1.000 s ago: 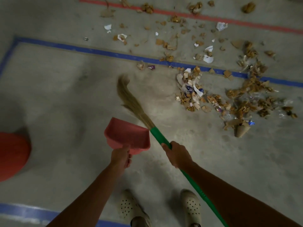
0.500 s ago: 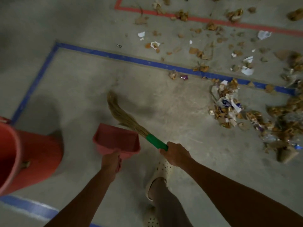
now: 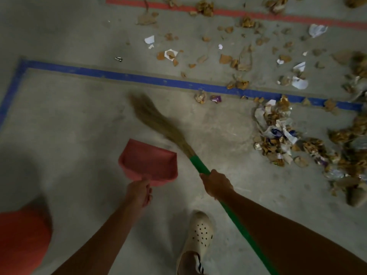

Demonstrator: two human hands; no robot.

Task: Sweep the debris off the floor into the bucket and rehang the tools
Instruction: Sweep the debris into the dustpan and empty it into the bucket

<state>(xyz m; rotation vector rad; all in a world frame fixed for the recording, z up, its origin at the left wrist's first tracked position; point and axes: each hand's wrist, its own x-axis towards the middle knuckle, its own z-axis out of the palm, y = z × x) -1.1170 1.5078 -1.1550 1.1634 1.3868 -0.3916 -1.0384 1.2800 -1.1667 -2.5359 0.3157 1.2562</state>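
Two tools are in use at once, one per hand, which suits a sweep-and-scoop job. Nearest, a cream perforated clog [image 3: 200, 233] is planted on the concrete floor [image 3: 69, 126], well on the near side of the blue tape line [image 3: 139, 78]. The orange bucket [image 3: 21, 241] sits at the lower left, also well short of the blue tape line. The frame cuts it off, so its inside cannot be seen, but from there it looks a short carry for a filled pan. The left hand [image 3: 139, 193] has its fingers curled round the handle of the pink dustpan [image 3: 149, 159], whose mouth faces the blue tape line. It looks empty, and I cannot tell whether it touches the floor. The right hand [image 3: 216, 185] is wrapped firmly round the green shaft of the grass broom [image 3: 190, 155], close to the bristle end, probably for control. The blurred bristles angle left and stop short of the blue tape line. The gathered heap of debris [image 3: 288, 139], made of dry leaves, torn paper and wrappers, lies against the near side of the blue tape line, off to the right and apart from both tools. Loose scraps [image 3: 238, 60] are scattered beyond the blue tape line, as far as a red tape line [image 3: 258, 15]. I judge the sweeping far from done, with the heap the likely next target.
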